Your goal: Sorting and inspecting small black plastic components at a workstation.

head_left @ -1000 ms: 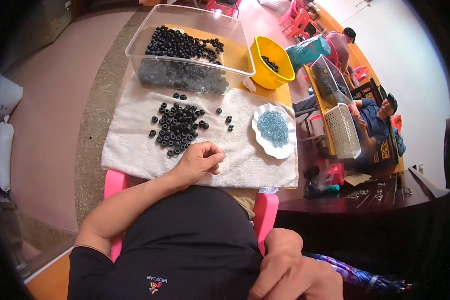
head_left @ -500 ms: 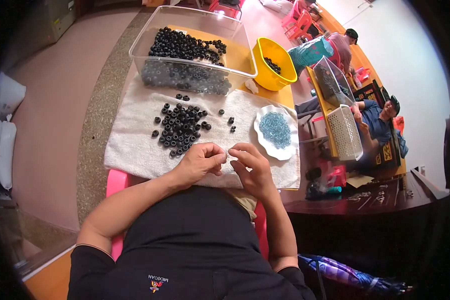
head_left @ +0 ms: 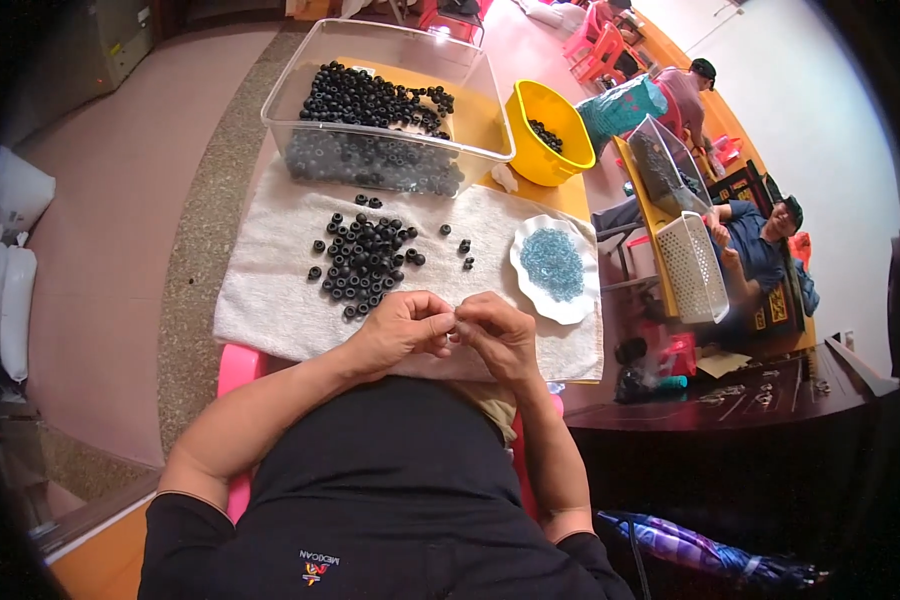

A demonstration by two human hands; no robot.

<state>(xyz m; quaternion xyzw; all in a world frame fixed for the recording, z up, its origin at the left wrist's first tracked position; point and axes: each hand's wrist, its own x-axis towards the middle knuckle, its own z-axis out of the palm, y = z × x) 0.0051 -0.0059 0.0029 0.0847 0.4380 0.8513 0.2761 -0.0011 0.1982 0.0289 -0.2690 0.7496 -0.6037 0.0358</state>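
Pinching with fingertips together in left hand (head_left: pixel 398 332) and right hand (head_left: pixel 505 336), set close; cannot tell on what. Seems to be at fine fingertip work, calling next for steadiness. Beyond, see black beads (head_left: pixel 366 252) heaped on white towel (head_left: pixel 270 290); farther, more in clear bin (head_left: pixel 475 165).

Blk round beads (head_left: pixel 368 255) w/ holes, loose pile L on towel (head_left: pixel 280 260), few strays R of it; tiny clr-blue beads (head_left: pixel 550 265) in wht dish (head_left: pixel 568 312), R.
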